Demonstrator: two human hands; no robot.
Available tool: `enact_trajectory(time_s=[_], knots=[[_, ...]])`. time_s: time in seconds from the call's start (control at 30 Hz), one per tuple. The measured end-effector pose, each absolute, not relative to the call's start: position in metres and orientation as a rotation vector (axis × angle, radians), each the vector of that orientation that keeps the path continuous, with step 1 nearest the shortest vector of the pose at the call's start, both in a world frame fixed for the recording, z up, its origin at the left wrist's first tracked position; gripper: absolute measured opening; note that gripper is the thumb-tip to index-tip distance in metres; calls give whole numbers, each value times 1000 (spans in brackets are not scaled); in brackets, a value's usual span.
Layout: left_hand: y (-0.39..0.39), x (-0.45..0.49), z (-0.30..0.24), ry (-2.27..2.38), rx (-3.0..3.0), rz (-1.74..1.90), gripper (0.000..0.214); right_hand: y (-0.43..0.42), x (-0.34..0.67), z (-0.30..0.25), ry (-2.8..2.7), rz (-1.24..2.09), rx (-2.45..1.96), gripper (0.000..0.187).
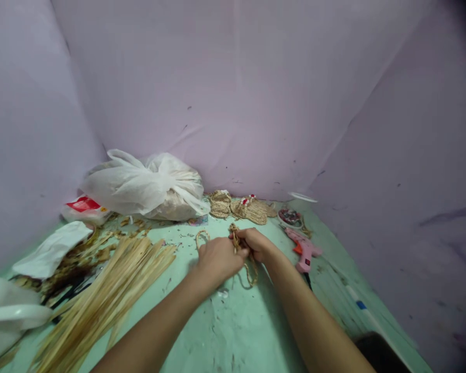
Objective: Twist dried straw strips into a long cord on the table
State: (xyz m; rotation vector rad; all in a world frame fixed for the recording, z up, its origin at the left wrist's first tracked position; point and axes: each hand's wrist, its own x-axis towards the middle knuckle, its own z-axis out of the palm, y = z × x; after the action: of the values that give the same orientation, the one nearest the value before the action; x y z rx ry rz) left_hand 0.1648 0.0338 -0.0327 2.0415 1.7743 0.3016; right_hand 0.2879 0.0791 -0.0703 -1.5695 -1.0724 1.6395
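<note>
A braided straw cord (252,277) runs between my two hands above the green tabletop (217,336). My left hand (221,256) is closed on the cord, its back toward me. My right hand (256,243) pinches the same cord at a bunched part that sticks up between the fingers. One loop of cord hangs below the right hand, and another curves out beyond the left hand. The fingertips are partly hidden, so the exact grip is hard to see.
Long dry straw strips (108,300) lie at left, near a white jug (8,316). Behind are a white plastic bag (147,186) and woven straw pieces (252,210). To the right lie a pink glue gun (305,251) and a round container (290,217); a dark object (380,352) sits front right.
</note>
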Motion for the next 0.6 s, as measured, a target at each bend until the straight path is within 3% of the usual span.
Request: enact_trajectory(time_s=[0.1,0.23,0.43,0.6], knots=[[57,167,-37,1894,1849,506,41,78,290,-70,-1041,1702,-1513,13],[93,173,-43,1645,1446,419,32,78,296,-65,-999,1824,-1432,15],[108,184,-45,1571,1423,370,22,79,302,-54,-933,2009,-1388,22],[106,190,-49,1596,1365,376,17,77,298,-53,-1007,1931,-1365,19]])
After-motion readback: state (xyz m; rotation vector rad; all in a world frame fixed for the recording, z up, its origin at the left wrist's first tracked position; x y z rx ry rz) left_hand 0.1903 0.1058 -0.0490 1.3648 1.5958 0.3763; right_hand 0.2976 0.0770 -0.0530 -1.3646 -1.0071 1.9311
